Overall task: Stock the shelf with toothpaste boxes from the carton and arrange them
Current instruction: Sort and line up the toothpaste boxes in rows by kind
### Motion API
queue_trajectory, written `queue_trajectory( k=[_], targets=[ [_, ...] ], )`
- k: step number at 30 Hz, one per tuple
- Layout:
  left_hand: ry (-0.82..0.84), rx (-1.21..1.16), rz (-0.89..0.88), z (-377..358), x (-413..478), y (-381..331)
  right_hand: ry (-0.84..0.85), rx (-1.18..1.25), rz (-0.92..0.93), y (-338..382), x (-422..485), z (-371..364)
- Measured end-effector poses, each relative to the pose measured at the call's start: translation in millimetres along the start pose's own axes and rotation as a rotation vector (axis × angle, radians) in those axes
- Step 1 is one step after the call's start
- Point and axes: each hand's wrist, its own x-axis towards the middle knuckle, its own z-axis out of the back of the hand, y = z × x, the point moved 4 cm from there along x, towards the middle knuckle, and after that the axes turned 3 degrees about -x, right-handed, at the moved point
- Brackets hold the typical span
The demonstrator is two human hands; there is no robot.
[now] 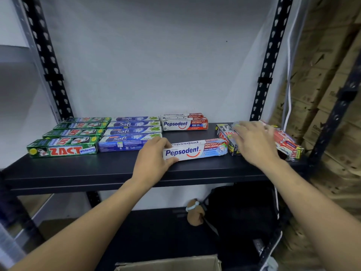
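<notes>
On the black shelf (117, 171) lie a row of green Zact boxes (64, 148), a row of blue Safi boxes (127, 142) and red-and-white Pepsodent boxes (184, 124) at the back. My left hand (154, 153) grips the left end of a light-blue Pepsodent box (197, 150) lying near the shelf's front. My right hand (254, 140), blurred and with fingers spread, hovers over loose black Zact boxes (227, 136) and red boxes (287, 143) at the shelf's right end. The carton's (170, 263) top edge shows at the bottom.
Black perforated uprights (263, 75) frame the shelf against a white wall. Stacked cardboard boxes (328, 79) stand to the right. On the lower shelf lies a dark bag (240, 210) with a small brown toy (195, 212).
</notes>
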Motion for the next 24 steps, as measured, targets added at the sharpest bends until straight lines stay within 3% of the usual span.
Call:
queue_trajectory(
  k=[2,4,8,11,14,19,24],
  targets=[
    [0.0,0.014,-0.002,-3.4,2.6,-3.2,0.139,0.037,0.083,9.0,-2.6,-8.9],
    [-0.004,0.026,-0.005,-6.8,5.1,-5.7,0.216,0.023,0.052,5.3,-6.8,-15.8],
    [0.001,0.053,-0.012,-13.9,11.0,-7.9,0.169,0.021,-0.002,5.1,-9.2,-15.6],
    [0.016,0.07,-0.016,-17.6,16.6,-7.6,0.114,0.212,0.099,25.2,-5.5,-10.3],
    [0.031,0.09,-0.029,-18.3,20.4,-6.6,0.219,0.287,0.211,48.1,-4.7,-15.1],
    [0.036,0.122,-0.097,-7.3,21.6,8.4,0.213,0.274,0.116,61.7,0.8,-24.1],
    [-0.011,0.292,-0.018,20.0,35.3,58.1,0.196,0.268,0.012,71.4,13.2,-30.3]
  ],
)
